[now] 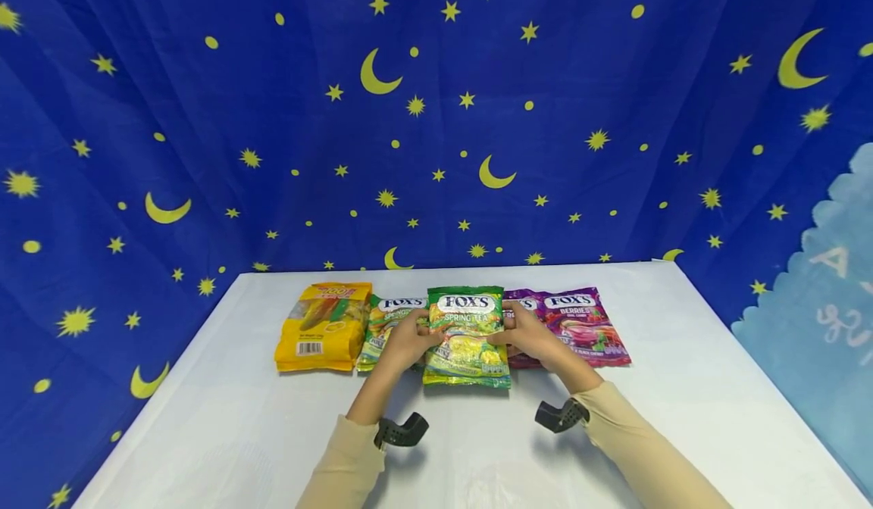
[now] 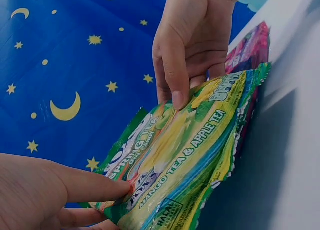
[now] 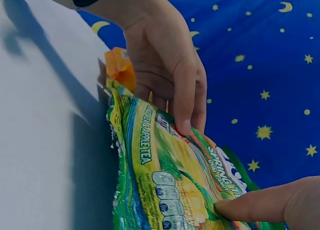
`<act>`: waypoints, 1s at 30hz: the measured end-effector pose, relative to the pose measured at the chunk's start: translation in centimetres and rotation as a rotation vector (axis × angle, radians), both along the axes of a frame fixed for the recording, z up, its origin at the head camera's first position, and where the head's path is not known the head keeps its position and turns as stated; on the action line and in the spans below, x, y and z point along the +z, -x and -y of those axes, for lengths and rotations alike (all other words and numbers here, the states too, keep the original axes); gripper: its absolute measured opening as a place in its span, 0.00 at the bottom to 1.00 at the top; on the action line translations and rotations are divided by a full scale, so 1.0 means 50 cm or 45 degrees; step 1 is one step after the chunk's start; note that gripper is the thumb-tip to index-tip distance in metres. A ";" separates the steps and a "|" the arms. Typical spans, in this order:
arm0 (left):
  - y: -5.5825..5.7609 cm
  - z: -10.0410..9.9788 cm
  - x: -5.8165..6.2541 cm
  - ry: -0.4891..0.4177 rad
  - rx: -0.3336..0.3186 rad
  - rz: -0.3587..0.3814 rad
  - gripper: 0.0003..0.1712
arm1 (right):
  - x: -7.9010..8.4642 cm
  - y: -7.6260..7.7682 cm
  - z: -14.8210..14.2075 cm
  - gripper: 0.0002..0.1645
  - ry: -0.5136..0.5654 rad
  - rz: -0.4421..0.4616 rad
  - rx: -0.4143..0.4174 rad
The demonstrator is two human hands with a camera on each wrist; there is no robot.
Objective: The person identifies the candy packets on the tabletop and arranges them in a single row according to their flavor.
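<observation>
Both hands hold a green and yellow Fox's Spring Tea candy bag (image 1: 467, 354) by its two side edges, front facing me, above the table. My left hand (image 1: 408, 340) pinches the left edge, thumb on the front and fingers behind. At the right edge my right hand (image 1: 532, 335) pinches it the same way. Behind the held bag's left side lies another green Fox's bag (image 1: 382, 335), partly covered by the left hand. A purple Fox's bag (image 1: 527, 295) is mostly hidden behind the right hand. In the left wrist view, the lettering "Mango Tea & Apple Tea" shows on the held bag (image 2: 185, 155).
A yellow candy bag (image 1: 320, 335) lies at the row's left end on the white table (image 1: 225, 418). A purple Fox's Berries bag (image 1: 589, 331) is at the right end. Behind the table hangs a blue curtain (image 1: 436, 138) with yellow stars and moons.
</observation>
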State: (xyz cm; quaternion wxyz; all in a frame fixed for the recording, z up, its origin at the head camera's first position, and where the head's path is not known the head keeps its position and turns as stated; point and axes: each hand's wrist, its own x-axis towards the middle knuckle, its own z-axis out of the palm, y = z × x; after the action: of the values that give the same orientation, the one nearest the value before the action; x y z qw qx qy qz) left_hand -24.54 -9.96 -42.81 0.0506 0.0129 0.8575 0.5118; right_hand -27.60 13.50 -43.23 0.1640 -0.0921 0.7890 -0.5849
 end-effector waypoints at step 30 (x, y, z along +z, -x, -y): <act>0.031 -0.008 -0.032 0.327 0.199 -0.180 0.29 | -0.004 0.050 0.051 0.44 -0.281 0.004 -0.036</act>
State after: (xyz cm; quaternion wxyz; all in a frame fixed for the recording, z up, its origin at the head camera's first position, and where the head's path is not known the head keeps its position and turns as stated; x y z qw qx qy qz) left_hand -26.10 -9.58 -44.40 -0.0485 -0.0246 0.9157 0.3982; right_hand -30.09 10.95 -43.42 0.1663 -0.0614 0.8496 -0.4967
